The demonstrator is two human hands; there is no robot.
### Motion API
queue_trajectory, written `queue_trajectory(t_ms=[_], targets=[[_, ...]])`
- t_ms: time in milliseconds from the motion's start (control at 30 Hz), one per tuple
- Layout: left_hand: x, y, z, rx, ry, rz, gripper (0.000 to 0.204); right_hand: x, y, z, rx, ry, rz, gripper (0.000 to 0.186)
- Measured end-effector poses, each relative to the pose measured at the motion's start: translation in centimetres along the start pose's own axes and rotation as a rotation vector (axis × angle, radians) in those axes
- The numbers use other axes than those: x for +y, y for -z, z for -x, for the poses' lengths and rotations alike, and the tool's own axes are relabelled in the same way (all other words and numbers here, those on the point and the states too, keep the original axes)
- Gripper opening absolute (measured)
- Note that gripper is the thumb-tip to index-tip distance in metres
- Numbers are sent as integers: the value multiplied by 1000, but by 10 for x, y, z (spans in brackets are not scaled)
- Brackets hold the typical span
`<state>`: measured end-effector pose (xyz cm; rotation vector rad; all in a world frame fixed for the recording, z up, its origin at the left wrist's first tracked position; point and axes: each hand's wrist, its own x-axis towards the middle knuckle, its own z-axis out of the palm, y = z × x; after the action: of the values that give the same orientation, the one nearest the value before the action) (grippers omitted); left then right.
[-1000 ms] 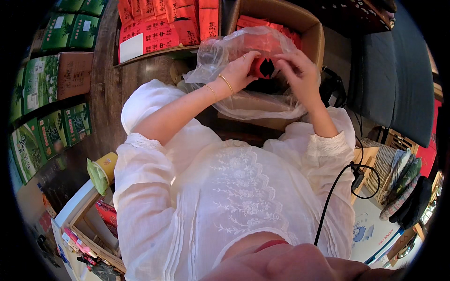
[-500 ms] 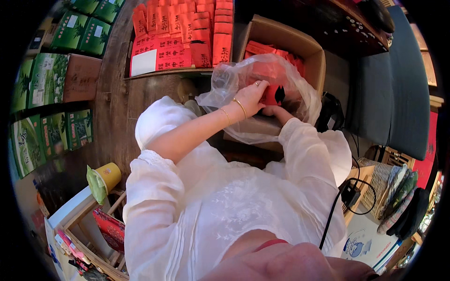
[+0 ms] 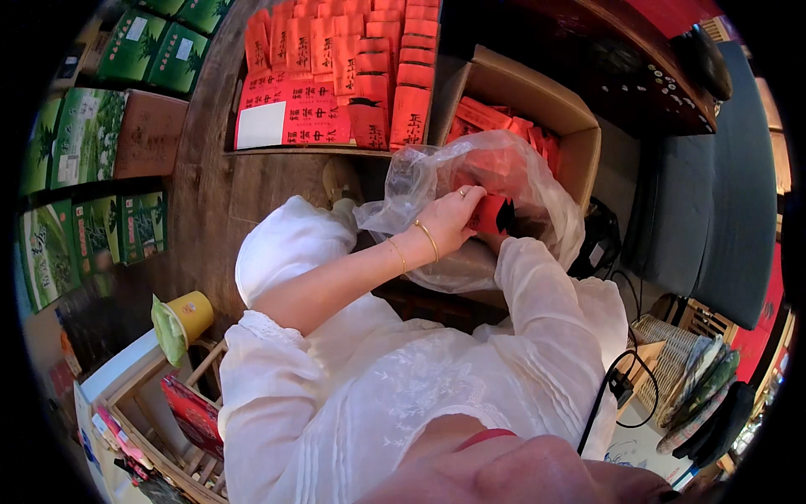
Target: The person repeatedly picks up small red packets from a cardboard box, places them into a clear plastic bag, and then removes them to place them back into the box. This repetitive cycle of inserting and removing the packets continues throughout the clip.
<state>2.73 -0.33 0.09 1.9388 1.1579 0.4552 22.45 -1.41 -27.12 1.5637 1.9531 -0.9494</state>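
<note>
My left hand (image 3: pixel 453 220), with a ring and bracelets at the wrist, grips a small red packet (image 3: pixel 485 220) that has a black opening at its right end. A clear plastic bag (image 3: pixel 403 181) spreads open around both hands. Close under the packet lies my right hand (image 3: pixel 494 241), its fingers hidden by the packet and my left hand. Beyond the bag, a cardboard box (image 3: pixel 533 88) contains more red packets (image 3: pixel 483 118).
A wide carton (image 3: pixel 336 151) of upright red packets (image 3: pixel 298 42) sits far left of the bag. Green boxes (image 3: pixel 88 139) line the left side. On the right are a grey bench (image 3: pixel 735 193), a black cable (image 3: pixel 609 374) and a wicker basket (image 3: pixel 672 353). A yellow cup (image 3: pixel 193 315) stands lower left.
The whole view has shifted, so the boxes sit lower and farther right in the picture. Both hands stay together at the bag, the left still gripping the red packet. Less of the right hand shows.
</note>
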Motion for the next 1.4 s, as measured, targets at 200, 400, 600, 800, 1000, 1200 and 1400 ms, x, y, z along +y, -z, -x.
queue_trajectory(t_ms=[200, 400, 600, 800, 1000, 1200, 1400], targets=[[3, -1, -3, -29, -23, -5, 55, 1, 1, -1, 47, -15, -18, 29], [2, 0, -2, -9, 10, 7, 56, 0, 5, -8, 70, 10, 0, 32], [1, -1, -2, 4, -7, 3, 58, -1, 3, -8, 110, 12, -10, 35], [6, 1, -3, 11, 4, 39, 59, -8, 8, 4, 212, 61, -34, 38], [4, -1, 2, 47, -53, 33, 56, -13, 34, 48, 356, 154, -204, 41], [3, 5, 11, 24, -54, -58, 56, -16, 104, 137, 288, 129, -764, 43], [-15, -3, 19, -10, -86, -116, 57, -23, 157, 211, 299, 152, -1151, 38]])
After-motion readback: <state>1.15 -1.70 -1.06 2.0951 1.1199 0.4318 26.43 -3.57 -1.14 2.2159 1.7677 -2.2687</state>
